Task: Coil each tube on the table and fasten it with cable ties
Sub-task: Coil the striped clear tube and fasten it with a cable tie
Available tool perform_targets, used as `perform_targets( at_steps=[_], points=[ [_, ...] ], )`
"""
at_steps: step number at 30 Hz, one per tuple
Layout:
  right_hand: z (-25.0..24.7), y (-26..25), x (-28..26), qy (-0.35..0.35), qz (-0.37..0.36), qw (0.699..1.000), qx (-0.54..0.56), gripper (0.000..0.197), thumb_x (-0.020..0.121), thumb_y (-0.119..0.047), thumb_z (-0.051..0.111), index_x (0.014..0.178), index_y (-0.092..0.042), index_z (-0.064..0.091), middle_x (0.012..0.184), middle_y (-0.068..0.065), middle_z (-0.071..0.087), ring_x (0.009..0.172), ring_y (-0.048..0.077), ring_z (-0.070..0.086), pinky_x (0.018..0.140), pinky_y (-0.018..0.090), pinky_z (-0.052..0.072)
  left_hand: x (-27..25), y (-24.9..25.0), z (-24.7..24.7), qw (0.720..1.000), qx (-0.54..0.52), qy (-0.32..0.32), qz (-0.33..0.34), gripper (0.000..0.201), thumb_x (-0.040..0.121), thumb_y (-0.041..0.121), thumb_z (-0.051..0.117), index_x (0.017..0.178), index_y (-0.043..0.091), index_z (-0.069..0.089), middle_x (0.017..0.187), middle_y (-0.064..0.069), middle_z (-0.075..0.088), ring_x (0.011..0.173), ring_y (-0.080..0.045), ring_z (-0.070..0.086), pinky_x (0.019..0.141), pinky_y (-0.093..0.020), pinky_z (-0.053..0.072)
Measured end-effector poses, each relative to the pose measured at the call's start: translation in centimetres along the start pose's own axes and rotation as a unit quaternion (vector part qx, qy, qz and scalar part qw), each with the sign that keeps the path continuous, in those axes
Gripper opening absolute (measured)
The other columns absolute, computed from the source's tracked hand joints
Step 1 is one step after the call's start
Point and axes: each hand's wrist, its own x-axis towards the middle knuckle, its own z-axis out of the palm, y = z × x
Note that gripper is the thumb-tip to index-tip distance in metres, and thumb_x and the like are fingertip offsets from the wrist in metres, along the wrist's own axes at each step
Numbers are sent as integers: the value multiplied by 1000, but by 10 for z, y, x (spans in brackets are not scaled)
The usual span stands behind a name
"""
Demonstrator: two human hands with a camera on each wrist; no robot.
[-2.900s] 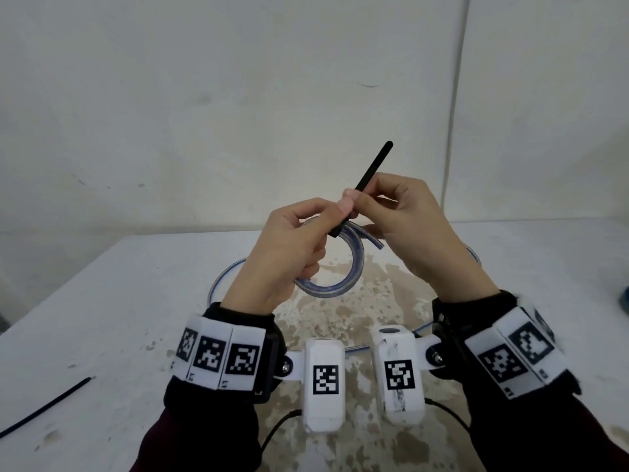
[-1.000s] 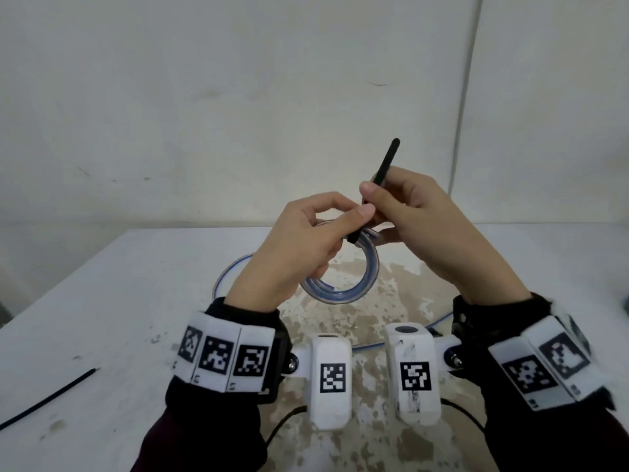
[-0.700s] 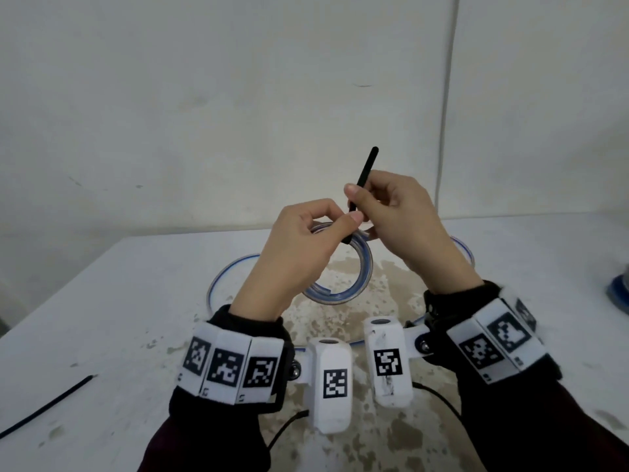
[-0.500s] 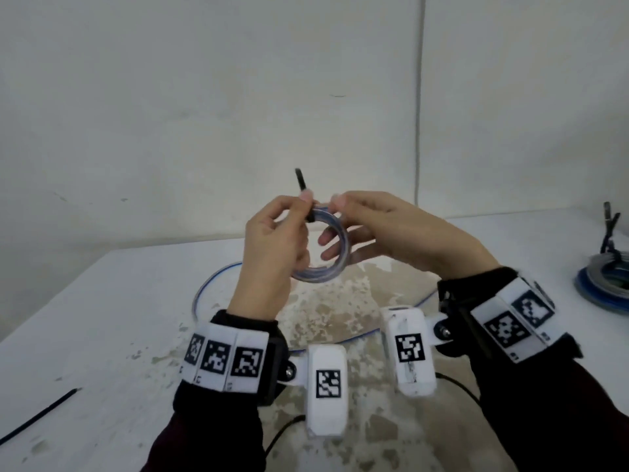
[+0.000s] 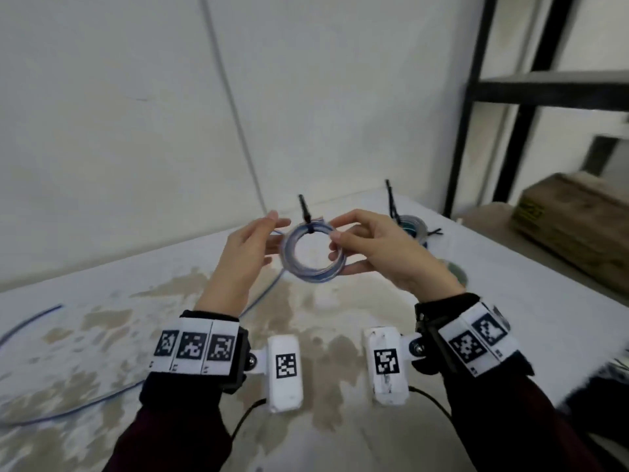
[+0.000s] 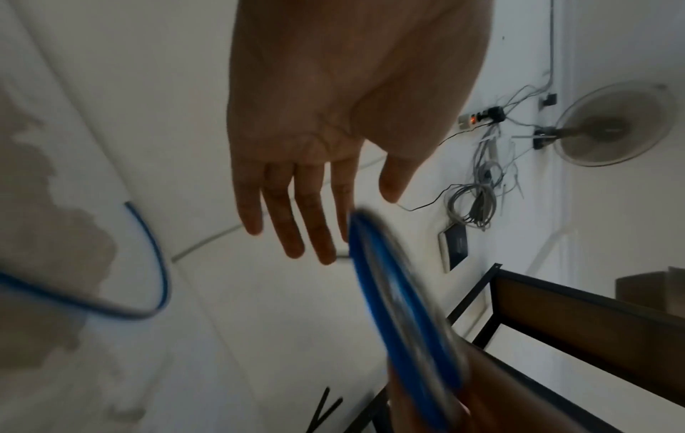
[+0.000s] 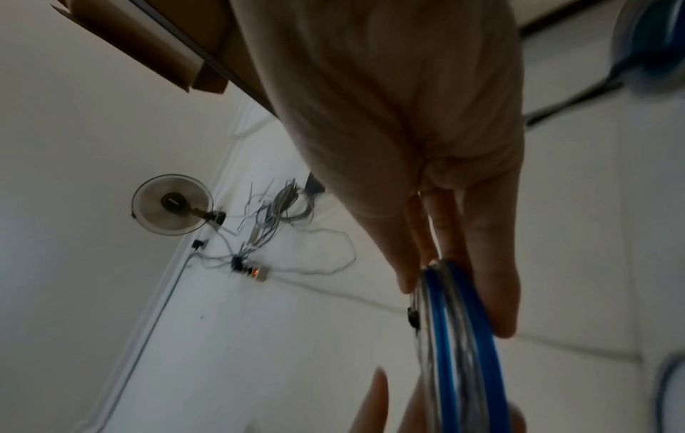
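- Head view: your right hand (image 5: pixel 376 252) pinches the coiled tube (image 5: pixel 311 255) by its rim, above the worktop (image 5: pixel 510 301), with a black cable tie (image 5: pixel 305 216) cinched at its top.
- Your left hand (image 5: pixel 245 248) is beside the coil, fingers straight (holding nothing).
- This coil looks fastened; next, set it down by the finished coils (image 5: pixel 412 226), then start the loose tube (image 5: pixel 30 320).

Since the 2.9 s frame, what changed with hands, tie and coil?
The tie is now cinched round the coil, short tail sticking up. The left hand let go and opened beside it; the right hand left the tie and holds the coil's rim. The view swung right. The loose tube stays on the table.
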Motion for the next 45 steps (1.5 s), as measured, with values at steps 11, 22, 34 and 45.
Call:
perform_targets(
  at_steps=[11, 22, 34, 45],
  points=[
    [-144, 60, -21, 330, 99, 938, -21, 12, 90, -5, 61, 94, -8, 51, 83, 16, 57, 64, 21, 58, 46, 26, 56, 16, -69, 39, 979, -101, -39, -173, 24, 99, 17, 43, 83, 12, 60, 48, 7, 53, 38, -6, 44, 46, -19, 33],
    [-153, 92, -12, 377, 214, 873, -224, 21, 86, -26, 69, 86, -5, 65, 100, 20, 67, 85, 30, 62, 77, 34, 51, 19, -97, 23, 954, -192, 0, -229, 26, 100, 13, 40, 82, 6, 57, 44, 3, 52, 35, -6, 44, 43, -15, 45],
    [4, 46, 96, 44, 82, 971, -219, 14, 93, -25, 57, 93, -11, 56, 80, 3, 61, 72, 16, 58, 62, 27, 48, 21, -96, 6, 917, -295, 13, -270, 23, 98, 15, 44, 82, 7, 58, 48, 0, 52, 36, -8, 44, 44, -17, 44],
    [60, 79, 206, -60, 156, 916, -364, 28, 85, -10, 64, 66, -19, 47, 106, 15, 63, 98, 30, 62, 91, 43, 51, 30, -60, -62, 974, -147, 112, -132, 26, 100, 20, 40, 83, 14, 59, 48, 8, 51, 36, -5, 38, 41, -17, 35]
  ],
)
